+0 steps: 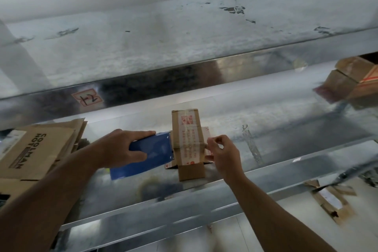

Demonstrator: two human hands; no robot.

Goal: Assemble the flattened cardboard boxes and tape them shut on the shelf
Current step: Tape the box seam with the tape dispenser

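Observation:
A small brown cardboard box (188, 139) lies on the metal shelf (266, 129), with printed clear tape running along its top. My left hand (124, 147) grips a blue tape dispenser (149, 153) whose front edge touches the box's left side. A strip of tape crosses the box's top from the dispenser to the right edge. There my right hand (223, 151) pinches the tape end against the box's right side with thumb and fingertips.
Flattened cardboard boxes (34, 149) are piled at the left of the shelf. Taped boxes (353, 80) sit at the far right. A metal shelf (184, 37) lies above, and a torn carton (329, 200) lies below at the right.

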